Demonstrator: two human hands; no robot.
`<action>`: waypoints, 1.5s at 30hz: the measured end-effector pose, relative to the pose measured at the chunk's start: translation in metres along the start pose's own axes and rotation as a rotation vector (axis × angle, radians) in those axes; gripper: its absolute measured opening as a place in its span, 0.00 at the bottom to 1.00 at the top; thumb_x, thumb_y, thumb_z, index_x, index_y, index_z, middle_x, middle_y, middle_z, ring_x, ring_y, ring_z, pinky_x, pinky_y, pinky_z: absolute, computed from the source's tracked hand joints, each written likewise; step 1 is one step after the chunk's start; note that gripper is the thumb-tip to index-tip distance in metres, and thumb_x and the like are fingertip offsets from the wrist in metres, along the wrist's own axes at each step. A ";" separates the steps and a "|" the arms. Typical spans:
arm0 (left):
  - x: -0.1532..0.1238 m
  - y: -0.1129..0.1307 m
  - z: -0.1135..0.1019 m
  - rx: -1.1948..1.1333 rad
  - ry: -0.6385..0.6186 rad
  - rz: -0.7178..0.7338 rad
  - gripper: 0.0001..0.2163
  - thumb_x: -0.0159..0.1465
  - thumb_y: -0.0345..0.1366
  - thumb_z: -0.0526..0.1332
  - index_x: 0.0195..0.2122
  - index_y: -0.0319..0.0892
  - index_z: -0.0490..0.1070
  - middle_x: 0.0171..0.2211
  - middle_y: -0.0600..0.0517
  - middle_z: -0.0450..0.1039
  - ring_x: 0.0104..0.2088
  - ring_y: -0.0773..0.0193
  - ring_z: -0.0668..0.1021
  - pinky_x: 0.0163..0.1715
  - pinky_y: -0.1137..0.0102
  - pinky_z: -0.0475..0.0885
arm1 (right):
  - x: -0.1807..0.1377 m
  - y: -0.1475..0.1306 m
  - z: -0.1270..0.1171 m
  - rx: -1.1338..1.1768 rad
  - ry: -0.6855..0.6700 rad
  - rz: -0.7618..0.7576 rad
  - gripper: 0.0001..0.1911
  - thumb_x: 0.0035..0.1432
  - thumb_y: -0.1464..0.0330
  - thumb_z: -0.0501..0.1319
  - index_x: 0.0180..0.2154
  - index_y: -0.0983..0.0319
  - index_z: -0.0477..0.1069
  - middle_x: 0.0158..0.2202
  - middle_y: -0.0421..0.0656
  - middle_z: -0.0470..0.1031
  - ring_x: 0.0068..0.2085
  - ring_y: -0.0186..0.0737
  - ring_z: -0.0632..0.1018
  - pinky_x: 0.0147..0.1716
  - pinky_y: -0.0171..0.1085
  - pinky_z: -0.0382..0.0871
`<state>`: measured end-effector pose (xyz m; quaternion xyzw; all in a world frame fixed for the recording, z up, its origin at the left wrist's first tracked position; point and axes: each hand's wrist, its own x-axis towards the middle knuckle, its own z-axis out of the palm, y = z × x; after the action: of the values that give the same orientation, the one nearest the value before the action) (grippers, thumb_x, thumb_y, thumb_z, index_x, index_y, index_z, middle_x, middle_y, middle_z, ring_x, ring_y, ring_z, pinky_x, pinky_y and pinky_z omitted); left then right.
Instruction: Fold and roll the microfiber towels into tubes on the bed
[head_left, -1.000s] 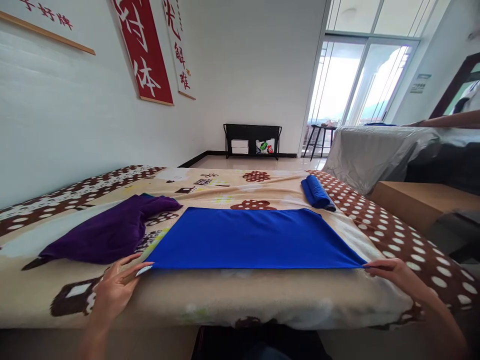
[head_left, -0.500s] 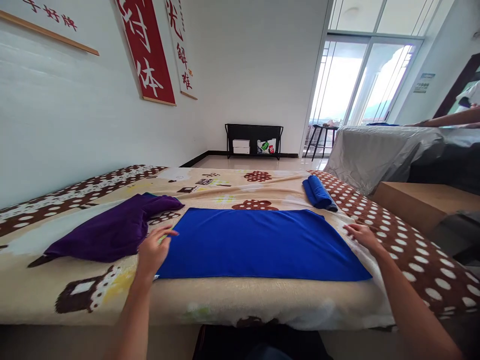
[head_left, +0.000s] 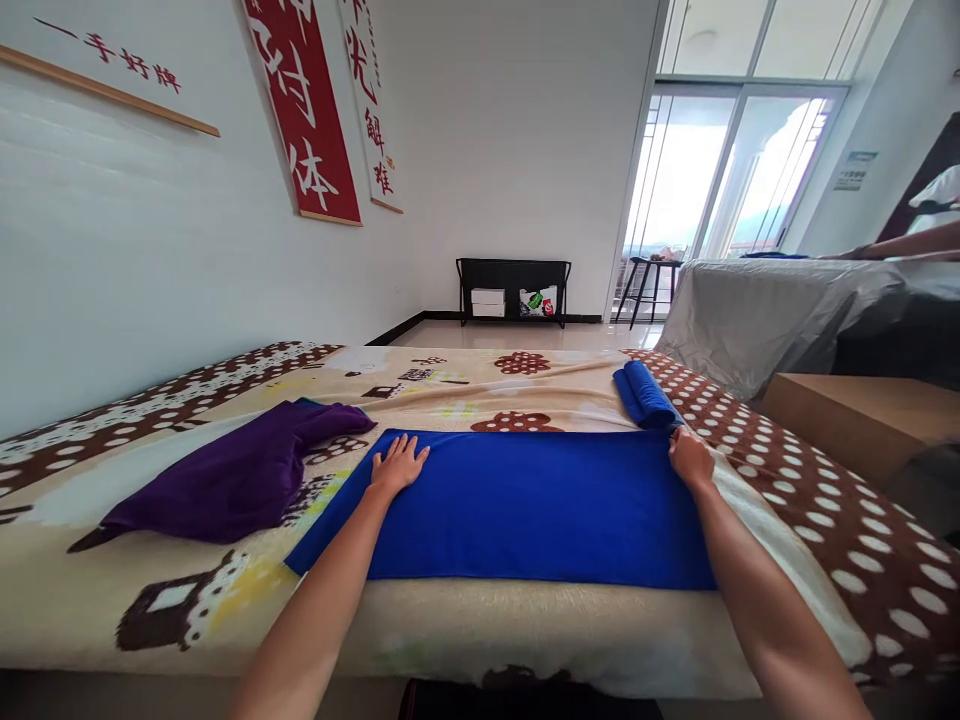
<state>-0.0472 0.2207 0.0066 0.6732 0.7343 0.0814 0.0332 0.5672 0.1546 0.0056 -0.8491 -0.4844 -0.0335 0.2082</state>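
A blue cloth, looking like a towel, lies spread in a long rectangle in front of me. My left hand presses flat on its far left corner, fingers spread. At the far right corner my right hand has its fingers closed on the cloth's edge. Just beyond that hand lies a rolled blue cloth. To the left a crumpled purple cloth rests in a loose heap.
A patterned blanket covers the surface. A cardboard box stands at the right, beside a table under a silver cover. Another person's arm reaches over that table. A black rack stands by the far wall.
Both hands have moved onto the blue cloth. The left now lies flat on it, and the right has gripped its far right corner. That corner has shifted outward to the right.
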 end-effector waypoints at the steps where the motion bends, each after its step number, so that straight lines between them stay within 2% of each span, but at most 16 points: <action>1: 0.003 -0.001 0.001 0.010 -0.007 -0.008 0.34 0.68 0.56 0.39 0.70 0.42 0.52 0.72 0.44 0.42 0.71 0.48 0.49 0.65 0.42 0.48 | 0.001 0.001 0.000 -0.021 0.015 -0.018 0.15 0.69 0.67 0.50 0.52 0.65 0.68 0.50 0.55 0.72 0.52 0.50 0.75 0.50 0.47 0.68; 7: 0.013 -0.003 -0.002 0.046 -0.022 -0.032 0.34 0.68 0.58 0.38 0.70 0.47 0.52 0.72 0.48 0.43 0.71 0.49 0.50 0.65 0.43 0.50 | 0.003 0.000 0.009 -0.105 0.028 -0.090 0.15 0.68 0.67 0.48 0.50 0.64 0.68 0.47 0.55 0.74 0.49 0.51 0.77 0.46 0.46 0.68; 13: 0.008 -0.027 -0.012 0.082 0.017 -0.077 0.31 0.70 0.54 0.38 0.70 0.47 0.53 0.72 0.46 0.45 0.71 0.50 0.51 0.64 0.41 0.50 | -0.006 0.008 0.010 -0.109 -0.014 -0.062 0.16 0.69 0.65 0.47 0.47 0.64 0.70 0.41 0.54 0.77 0.43 0.49 0.80 0.41 0.44 0.70; 18: -0.001 -0.032 -0.029 0.095 0.061 -0.073 0.26 0.71 0.45 0.41 0.68 0.45 0.57 0.70 0.41 0.50 0.70 0.47 0.53 0.63 0.37 0.48 | -0.019 0.003 -0.014 -0.095 0.087 -0.107 0.19 0.69 0.68 0.45 0.50 0.69 0.69 0.51 0.61 0.72 0.55 0.56 0.73 0.52 0.50 0.65; 20: -0.003 -0.011 -0.031 0.091 0.087 -0.009 0.25 0.72 0.40 0.41 0.68 0.42 0.56 0.70 0.40 0.51 0.71 0.47 0.52 0.63 0.37 0.47 | -0.024 -0.018 -0.018 -0.074 0.103 -0.176 0.19 0.69 0.70 0.45 0.51 0.70 0.69 0.53 0.61 0.70 0.58 0.56 0.70 0.56 0.52 0.61; 22: -0.005 0.029 -0.026 0.074 0.096 0.119 0.24 0.73 0.38 0.41 0.68 0.43 0.56 0.70 0.41 0.52 0.70 0.51 0.53 0.65 0.42 0.48 | -0.033 -0.055 -0.013 -0.035 0.069 -0.287 0.18 0.69 0.69 0.47 0.52 0.67 0.69 0.53 0.56 0.71 0.58 0.51 0.70 0.58 0.50 0.61; 25: -0.014 0.116 -0.003 0.032 0.063 0.367 0.22 0.72 0.42 0.50 0.66 0.45 0.58 0.68 0.43 0.56 0.67 0.51 0.61 0.65 0.48 0.55 | -0.057 -0.130 0.012 0.037 -0.046 -0.489 0.17 0.69 0.62 0.55 0.55 0.62 0.68 0.55 0.48 0.71 0.54 0.44 0.73 0.56 0.50 0.66; 26: -0.019 0.146 0.007 0.017 0.052 0.441 0.24 0.69 0.45 0.56 0.64 0.44 0.60 0.66 0.43 0.59 0.63 0.49 0.65 0.62 0.45 0.60 | -0.068 -0.156 0.023 0.057 -0.084 -0.547 0.19 0.68 0.60 0.57 0.56 0.60 0.68 0.57 0.48 0.70 0.54 0.44 0.73 0.56 0.51 0.67; 28: -0.029 0.195 0.026 -0.004 0.039 0.522 0.22 0.68 0.43 0.60 0.60 0.43 0.65 0.62 0.43 0.64 0.58 0.51 0.71 0.57 0.48 0.67 | -0.088 -0.198 0.044 0.083 -0.156 -0.641 0.22 0.67 0.58 0.58 0.58 0.59 0.66 0.60 0.48 0.67 0.57 0.46 0.72 0.58 0.53 0.65; 30: -0.036 0.221 0.039 -0.016 0.034 0.545 0.20 0.68 0.42 0.60 0.59 0.43 0.66 0.60 0.43 0.65 0.57 0.52 0.72 0.56 0.49 0.69 | -0.100 -0.218 0.058 0.091 -0.217 -0.696 0.24 0.68 0.58 0.55 0.62 0.59 0.63 0.65 0.48 0.63 0.63 0.46 0.67 0.62 0.52 0.59; 31: -0.036 0.223 0.042 -0.019 0.030 0.541 0.20 0.68 0.43 0.60 0.59 0.43 0.66 0.61 0.43 0.64 0.57 0.51 0.71 0.56 0.49 0.68 | -0.101 -0.218 0.061 0.089 -0.241 -0.708 0.25 0.69 0.58 0.53 0.63 0.58 0.62 0.67 0.47 0.61 0.65 0.45 0.63 0.64 0.50 0.55; 34: -0.025 0.188 0.036 -0.015 -0.003 0.479 0.24 0.69 0.47 0.56 0.64 0.44 0.61 0.66 0.43 0.59 0.64 0.49 0.65 0.62 0.46 0.59 | -0.083 -0.182 0.055 0.059 -0.289 -0.668 0.27 0.71 0.55 0.45 0.67 0.55 0.56 0.70 0.42 0.55 0.70 0.38 0.54 0.67 0.43 0.47; 37: -0.004 0.115 0.017 0.013 -0.045 0.340 0.25 0.73 0.49 0.43 0.69 0.47 0.54 0.71 0.47 0.50 0.70 0.56 0.55 0.67 0.49 0.49 | -0.053 -0.112 0.035 0.003 -0.306 -0.544 0.30 0.71 0.54 0.41 0.68 0.57 0.54 0.71 0.43 0.52 0.71 0.38 0.52 0.68 0.44 0.44; 41: 0.008 0.019 -0.011 0.058 -0.047 0.130 0.30 0.72 0.51 0.39 0.71 0.43 0.48 0.72 0.46 0.43 0.72 0.55 0.49 0.67 0.47 0.45 | -0.028 -0.028 0.006 -0.068 -0.300 -0.373 0.31 0.71 0.55 0.40 0.69 0.60 0.51 0.71 0.44 0.50 0.71 0.40 0.51 0.68 0.46 0.45; 43: 0.007 -0.008 -0.023 0.075 -0.036 0.042 0.30 0.71 0.50 0.39 0.71 0.41 0.49 0.72 0.43 0.43 0.71 0.51 0.49 0.66 0.43 0.45 | -0.026 -0.007 -0.005 -0.095 -0.289 -0.300 0.31 0.71 0.56 0.41 0.69 0.61 0.53 0.71 0.47 0.52 0.71 0.44 0.53 0.68 0.49 0.46; 45: 0.006 -0.016 -0.031 0.086 -0.021 -0.018 0.30 0.71 0.49 0.40 0.70 0.39 0.52 0.71 0.37 0.46 0.70 0.43 0.51 0.64 0.37 0.45 | -0.028 -0.008 -0.011 -0.115 -0.260 -0.240 0.29 0.70 0.56 0.46 0.66 0.62 0.57 0.69 0.51 0.56 0.69 0.49 0.58 0.67 0.55 0.48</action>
<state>-0.0680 0.2228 0.0351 0.6680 0.7428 0.0425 0.0127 0.5478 0.1313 0.0113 -0.7928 -0.6024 0.0245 0.0897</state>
